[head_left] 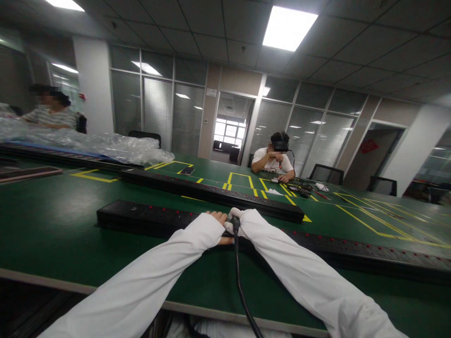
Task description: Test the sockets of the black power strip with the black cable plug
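Observation:
A long black power strip (pixel 141 218) with red dots along its top lies across the table in front of me. My left hand (pixel 219 220) is bare and grips this strip near its middle, fingers over the top and another part of the hand at the near side. Right beside it, my right hand (pixel 232 218) wears a white glove and closes around a black plug (pixel 235 224). The plug is at the strip's top; whether it sits in a socket is hidden. Its black cable (pixel 241 291) runs down toward me over the table edge.
Behind lies a second black power strip (pixel 211 192). Yellow tape marks the green table (pixel 63 234). Clear plastic wrap (pixel 130 148) covers things at the left, near a phone (pixel 188 171). Across the table sits a person (pixel 271 162) beside dark cables (pixel 299 189); another person (pixel 52 115) is far left.

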Tool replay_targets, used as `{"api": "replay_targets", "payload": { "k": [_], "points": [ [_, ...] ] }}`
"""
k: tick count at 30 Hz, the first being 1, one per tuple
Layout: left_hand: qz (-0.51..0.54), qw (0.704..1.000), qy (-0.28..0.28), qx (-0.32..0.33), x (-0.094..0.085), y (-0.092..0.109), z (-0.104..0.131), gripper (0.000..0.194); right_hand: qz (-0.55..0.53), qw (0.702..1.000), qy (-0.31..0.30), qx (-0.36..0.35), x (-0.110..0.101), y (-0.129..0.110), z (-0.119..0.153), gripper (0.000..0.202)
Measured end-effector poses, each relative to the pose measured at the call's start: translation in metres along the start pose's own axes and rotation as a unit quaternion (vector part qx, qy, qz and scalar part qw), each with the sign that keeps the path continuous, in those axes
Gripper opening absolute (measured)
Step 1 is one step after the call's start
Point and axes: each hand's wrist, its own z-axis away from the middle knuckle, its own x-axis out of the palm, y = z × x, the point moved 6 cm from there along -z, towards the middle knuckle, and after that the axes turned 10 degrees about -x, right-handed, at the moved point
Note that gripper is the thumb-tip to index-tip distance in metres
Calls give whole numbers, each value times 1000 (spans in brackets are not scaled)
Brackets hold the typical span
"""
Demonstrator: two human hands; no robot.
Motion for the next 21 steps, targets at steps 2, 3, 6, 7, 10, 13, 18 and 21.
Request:
{"api": "replay_targets", "payload": {
  "k": [2, 3, 6, 7, 10, 13, 18, 21],
  "points": [
    [-3, 1000, 6, -1, -1, 1, 1, 67, -1, 1000, 5, 0, 0, 0, 0, 35],
    [-4, 1000, 14, -1, -2, 1, 2, 66, -2, 1000, 8, 0, 0, 0, 0, 34],
    [-1, 999, 42, 1, -6, 2, 5, 64, -5, 1000, 15, -3, 0, 0, 1, 34],
    [0, 999, 49, 3, -7, 2, 6, 64, -6, 1000, 17, -5, 0, 0, 1, 34],
    [-2, 999, 40, 4, -5, 1, 5, 65, -7, 1000, 25, -10, 0, 1, 1, 35],
    [-1, 1000, 20, 5, -1, 0, 3, 66, -7, 999, 29, -16, 0, 1, 0, 35],
    [2, 999, 39, 4, -8, 2, 5, 64, -7, 999, 29, -18, -1, 0, 1, 34],
    [1, 999, 38, 4, -10, 3, 7, 64, -7, 1000, 25, -17, -1, 0, 1, 34]
  ]
}}
